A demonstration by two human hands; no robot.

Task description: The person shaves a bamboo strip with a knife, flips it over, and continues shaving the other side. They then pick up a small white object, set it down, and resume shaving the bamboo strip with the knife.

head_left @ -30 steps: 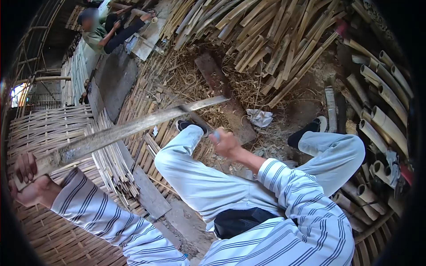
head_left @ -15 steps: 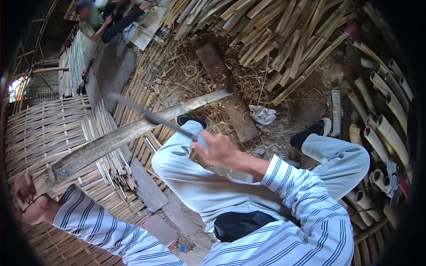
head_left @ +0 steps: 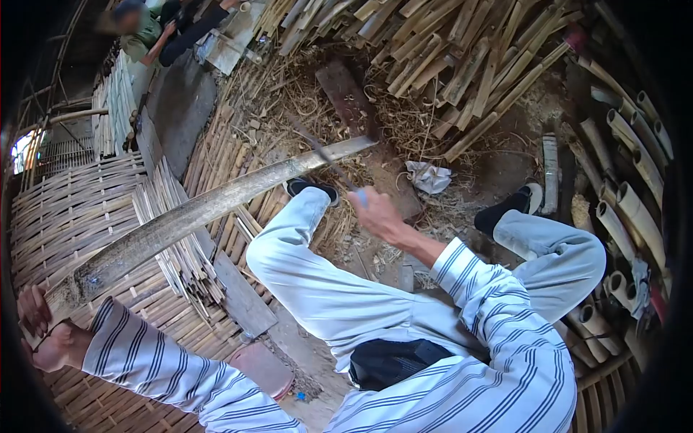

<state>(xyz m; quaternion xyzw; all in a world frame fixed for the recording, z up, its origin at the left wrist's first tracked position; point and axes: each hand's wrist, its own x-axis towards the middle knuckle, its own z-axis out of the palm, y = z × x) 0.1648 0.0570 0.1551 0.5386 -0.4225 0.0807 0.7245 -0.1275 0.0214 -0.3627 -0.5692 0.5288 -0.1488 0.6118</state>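
Observation:
My left hand (head_left: 52, 333), at the far left, is closed around the near end of a long split bamboo piece (head_left: 209, 210). The piece slants up to the right, its far end over a dark wooden plank (head_left: 345, 92) on the ground. My right hand (head_left: 378, 214) is wrapped around the handle of a long knife (head_left: 334, 164), in front of my bent knee. The blade points up and left and crosses over the bamboo near its far end in this view.
Split bamboo lengths (head_left: 462, 61) are heaped at the top, with bamboo poles (head_left: 635, 162) at right. Shavings (head_left: 411, 130) and a crumpled white wrapper (head_left: 429, 177) litter the ground. Woven bamboo matting (head_left: 79, 206) and thin slats (head_left: 177, 252) lie left. Another person (head_left: 141, 43) sits upper left.
My right hand has moved right and slightly up with the knife, whose blade now crosses the bamboo nearer its far end. My left hand keeps its hold; the bamboo has barely shifted.

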